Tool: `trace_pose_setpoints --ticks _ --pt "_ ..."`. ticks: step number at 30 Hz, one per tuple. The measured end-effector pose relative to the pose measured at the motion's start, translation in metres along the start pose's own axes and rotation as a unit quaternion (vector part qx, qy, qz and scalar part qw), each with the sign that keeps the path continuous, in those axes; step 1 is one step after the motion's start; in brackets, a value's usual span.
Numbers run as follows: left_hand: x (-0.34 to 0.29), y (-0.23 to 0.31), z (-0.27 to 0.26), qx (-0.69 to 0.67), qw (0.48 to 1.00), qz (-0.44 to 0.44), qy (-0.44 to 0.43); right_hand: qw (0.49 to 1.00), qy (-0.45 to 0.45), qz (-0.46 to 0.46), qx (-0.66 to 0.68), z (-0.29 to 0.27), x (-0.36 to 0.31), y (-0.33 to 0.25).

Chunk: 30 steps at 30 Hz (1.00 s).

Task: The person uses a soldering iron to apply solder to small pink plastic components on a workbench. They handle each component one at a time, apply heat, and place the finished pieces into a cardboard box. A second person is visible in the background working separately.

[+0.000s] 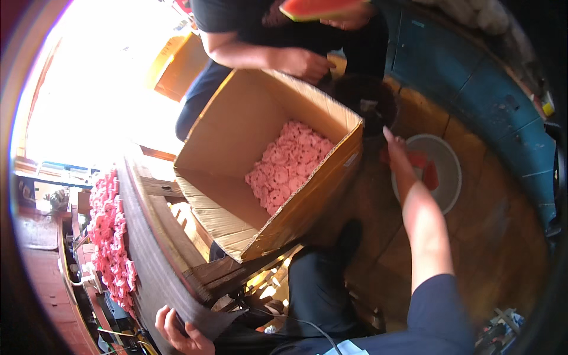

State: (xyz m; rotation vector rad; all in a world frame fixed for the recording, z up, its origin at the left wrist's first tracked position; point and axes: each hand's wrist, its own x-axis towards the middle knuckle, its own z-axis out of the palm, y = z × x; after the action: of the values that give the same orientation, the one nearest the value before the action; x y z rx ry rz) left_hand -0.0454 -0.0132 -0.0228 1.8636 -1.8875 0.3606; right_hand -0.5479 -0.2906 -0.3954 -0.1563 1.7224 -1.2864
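Note:
My left hand point(182, 335) lies at the lower left, on the near end of the dark-covered bench point(157, 251), its fingers apart and holding nothing. My right arm stretches forward, with my right hand point(396, 151) at the left rim of a white bucket point(452, 163). One finger points up; the others are blurred and partly hidden, so I cannot tell whether they hold anything. Red pieces point(430, 175) show inside the bucket. Between my arms stands an open cardboard box point(222, 127) with many pink, flower-like pieces point(288, 165) in it.
Across the box sits another person, one hand point(305, 64) by its far edge, the other holding a watermelon slice point(322, 8). Next to that person is a dark bucket point(368, 100). More pink pieces point(109, 242) lie along the bench's left side. A yellowish box point(177, 66) stands far left.

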Motion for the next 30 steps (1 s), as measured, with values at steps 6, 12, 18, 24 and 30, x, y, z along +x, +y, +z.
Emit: trace_pose_setpoints --ticks 6,12,18,24,30 --pt "0.019 0.008 0.023 0.007 0.999 0.031 0.020 0.992 0.080 -0.030 0.089 0.001 0.074 0.023" --pt "0.024 0.020 0.054 0.028 0.999 0.006 0.043 0.981 0.063 -0.048 0.177 -0.052 0.007 -0.012" --pt "0.033 0.023 0.086 0.023 0.998 -0.001 0.053 0.952 0.110 -0.189 0.213 -0.091 -0.081 0.001" --pt "0.036 0.027 0.100 0.027 0.998 0.004 0.051 0.950 0.116 -0.185 0.224 -0.106 -0.149 0.015" --pt "0.035 0.021 0.094 0.039 0.998 0.008 0.048 0.949 0.123 -0.232 0.175 -0.092 -0.110 0.007"
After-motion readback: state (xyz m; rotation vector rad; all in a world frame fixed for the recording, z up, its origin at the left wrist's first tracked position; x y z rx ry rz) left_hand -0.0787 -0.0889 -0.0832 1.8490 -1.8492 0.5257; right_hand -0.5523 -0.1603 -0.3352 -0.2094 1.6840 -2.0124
